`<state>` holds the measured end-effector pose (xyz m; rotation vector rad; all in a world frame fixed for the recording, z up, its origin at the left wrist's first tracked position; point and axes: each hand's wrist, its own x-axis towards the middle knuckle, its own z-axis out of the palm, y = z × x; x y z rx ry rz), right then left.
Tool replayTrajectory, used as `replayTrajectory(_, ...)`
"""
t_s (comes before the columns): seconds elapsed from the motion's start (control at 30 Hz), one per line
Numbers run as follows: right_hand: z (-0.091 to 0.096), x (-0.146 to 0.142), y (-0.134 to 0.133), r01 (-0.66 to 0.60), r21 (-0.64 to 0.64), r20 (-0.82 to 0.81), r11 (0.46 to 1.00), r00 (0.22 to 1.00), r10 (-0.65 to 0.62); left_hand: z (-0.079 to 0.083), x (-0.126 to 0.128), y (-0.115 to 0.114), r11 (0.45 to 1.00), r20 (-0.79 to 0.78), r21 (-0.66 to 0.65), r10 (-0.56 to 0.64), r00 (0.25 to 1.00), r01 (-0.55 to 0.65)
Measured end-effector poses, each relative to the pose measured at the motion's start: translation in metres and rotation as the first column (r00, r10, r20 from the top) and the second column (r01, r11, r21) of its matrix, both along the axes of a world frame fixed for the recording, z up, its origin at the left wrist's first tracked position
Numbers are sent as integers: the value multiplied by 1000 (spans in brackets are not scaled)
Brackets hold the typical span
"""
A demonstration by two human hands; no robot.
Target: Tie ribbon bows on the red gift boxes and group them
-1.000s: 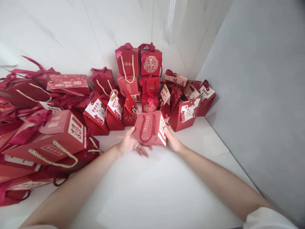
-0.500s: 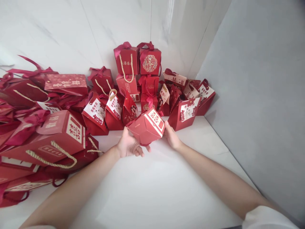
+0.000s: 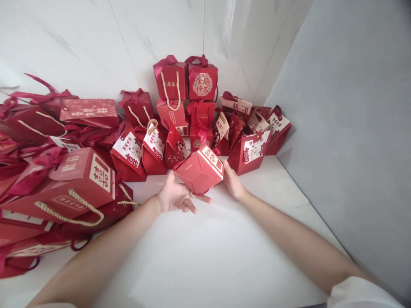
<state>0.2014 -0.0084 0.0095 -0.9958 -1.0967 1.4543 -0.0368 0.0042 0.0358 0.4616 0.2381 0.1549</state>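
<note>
A red paper gift box (image 3: 199, 171) hangs tilted between my hands, a cream label with red characters on its upper right face. A dark red twisted cord shows at its left edge and below it. My left hand (image 3: 175, 194) holds the box from the left and underneath, some fingers stretched out below it. At the box's right edge my right hand (image 3: 233, 182) grips with its fingertips; part of its grip is hidden behind the box. Just behind stands a small red box with a pink ribbon (image 3: 201, 137).
Stacked ribbon-tied boxes (image 3: 203, 81) stand against the marble-patterned wall. Triangular red boxes (image 3: 128, 154) line up left of centre, and more (image 3: 253, 149) stand at the right. A large pile of red boxes (image 3: 77, 171) fills the left side. A grey wall (image 3: 353, 128) bounds the right.
The gift box has turned slightly, showing more of its creased side, and shifted a little right. My left fingers have stretched further out beneath it.
</note>
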Motion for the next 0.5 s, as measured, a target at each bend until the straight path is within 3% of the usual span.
replayTrajectory(0.17, 4, 0, -1, -16, 31, 0, 999, 1000, 16, 1, 0, 1, 996, -97, 70, 54, 994, -48)
replayTrajectory(0.27, 5, 2, -1, 33, 28, 75, 999, 997, -35, 1, 2, 1, 993, -120, 116, 51, 991, -37)
replayTrajectory(0.37, 4, 5, 1, 90, 55, 195, 994, 976, -100, -4, 8, -3, 970, -159, 200, 171, 972, -138)
replayTrajectory(0.43, 2, 5, 1, 73, 62, 180, 995, 980, -83, -9, 13, -7, 904, -158, 326, 339, 927, -276)
replayTrajectory(0.5, 2, 3, 2, 42, 67, 103, 997, 994, -49, -12, 18, -10, 775, -96, 486, 506, 857, -403)
